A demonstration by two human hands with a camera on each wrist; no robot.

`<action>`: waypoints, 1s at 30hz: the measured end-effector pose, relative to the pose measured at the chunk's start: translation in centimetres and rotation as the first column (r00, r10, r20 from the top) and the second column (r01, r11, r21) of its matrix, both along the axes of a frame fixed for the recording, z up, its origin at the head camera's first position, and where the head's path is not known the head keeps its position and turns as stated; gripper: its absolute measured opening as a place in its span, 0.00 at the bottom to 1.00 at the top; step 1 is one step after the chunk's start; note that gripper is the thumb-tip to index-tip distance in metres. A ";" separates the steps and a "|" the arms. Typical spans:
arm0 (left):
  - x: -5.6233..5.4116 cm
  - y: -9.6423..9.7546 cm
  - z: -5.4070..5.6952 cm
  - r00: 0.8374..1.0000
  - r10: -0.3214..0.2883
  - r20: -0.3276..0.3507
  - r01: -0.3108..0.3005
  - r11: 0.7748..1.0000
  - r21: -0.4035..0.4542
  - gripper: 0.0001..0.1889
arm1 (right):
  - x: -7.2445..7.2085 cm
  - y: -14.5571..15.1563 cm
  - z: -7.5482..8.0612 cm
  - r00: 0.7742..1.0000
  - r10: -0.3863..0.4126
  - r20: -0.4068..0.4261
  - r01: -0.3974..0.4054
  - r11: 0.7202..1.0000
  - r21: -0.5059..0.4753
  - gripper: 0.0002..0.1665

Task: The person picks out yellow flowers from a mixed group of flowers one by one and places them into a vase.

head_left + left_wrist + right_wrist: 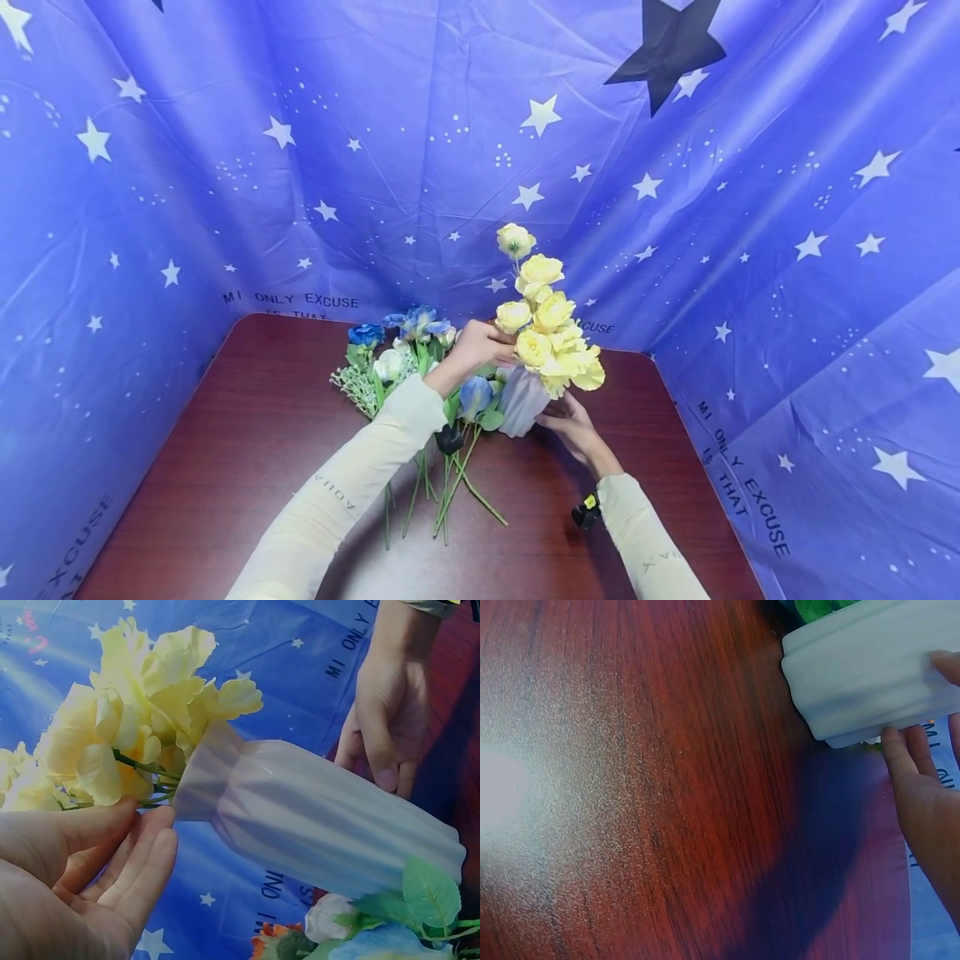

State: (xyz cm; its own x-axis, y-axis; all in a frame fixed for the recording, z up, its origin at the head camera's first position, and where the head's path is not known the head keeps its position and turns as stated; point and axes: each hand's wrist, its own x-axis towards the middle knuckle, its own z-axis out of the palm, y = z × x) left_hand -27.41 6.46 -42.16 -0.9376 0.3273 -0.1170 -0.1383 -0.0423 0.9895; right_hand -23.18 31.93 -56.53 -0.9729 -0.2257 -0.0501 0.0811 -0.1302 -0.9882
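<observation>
A pale fluted vase (307, 802) is tilted, its mouth toward my left hand and its base toward the table. Large yellow flowers (551, 333) stick out of the mouth, some stems showing at the rim. At the rim, my left hand (97, 877) pinches the stems under the blossoms between thumb and fingers; its fingertips partly hide them. My right hand (573, 429) holds the vase by its side, with the thumb on one face and the fingers around the lower side (930, 802).
Blue and white artificial flowers (412, 350) with green stems lie left of the vase on the dark red wooden table (262, 467). An orange flower (279, 941) lies among them. A blue star-printed cloth (450, 167) surrounds the table's back and sides.
</observation>
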 end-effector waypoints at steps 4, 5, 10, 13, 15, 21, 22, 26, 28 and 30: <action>0.3 -0.3 -0.1 1.000 -0.014 -0.005 0.014 1.000 -0.001 0.15 | 0.3 -0.1 0.1 1.000 0.002 -0.013 -0.002 1.000 0.002 0.38; 0.4 -0.4 -0.1 1.000 -0.017 -0.008 0.017 1.000 -0.005 0.15 | 0.4 -0.1 0.2 1.000 -0.006 -0.015 0.006 1.000 0.002 0.37; 0.9 -1.1 0.1 1.000 -0.019 -0.001 0.019 1.000 -0.002 0.15 | 0.7 0.0 0.2 0.999 -0.029 -0.029 0.029 0.999 -0.023 0.32; 1.3 -1.7 0.3 1.000 -0.007 0.002 0.007 1.000 -0.012 0.15 | 0.8 0.0 0.2 0.999 -0.032 -0.037 0.030 0.998 -0.047 0.29; 1.5 -2.1 0.4 1.000 -0.001 0.002 0.001 1.000 -0.019 0.15 | 0.9 -0.2 0.3 0.999 -0.040 -0.031 0.038 0.996 -0.077 0.26; 1.7 -3.6 0.4 1.000 0.026 0.004 -0.026 0.998 -0.049 0.17 | 1.0 -0.6 1.2 0.995 -0.100 0.028 0.103 0.979 -0.177 0.24; 1.7 -3.8 0.4 0.999 0.032 0.005 -0.032 0.998 -0.057 0.17 | 1.1 -0.6 1.4 0.993 -0.110 0.036 0.115 0.975 -0.188 0.24; 2.0 -5.1 0.5 0.999 0.050 0.001 -0.050 0.996 -0.073 0.17 | 1.2 -0.4 2.2 0.988 -0.151 0.038 0.155 0.957 -0.244 0.25; 2.2 -6.0 0.5 0.998 0.064 -0.012 -0.064 0.995 -0.072 0.18 | 1.2 0.0 2.9 0.985 -0.168 0.033 0.171 0.947 -0.271 0.24; 2.4 -6.9 0.7 0.996 0.081 -0.033 -0.083 0.995 -0.064 0.20 | 1.1 0.3 3.9 0.980 -0.195 0.035 0.196 0.935 -0.296 0.21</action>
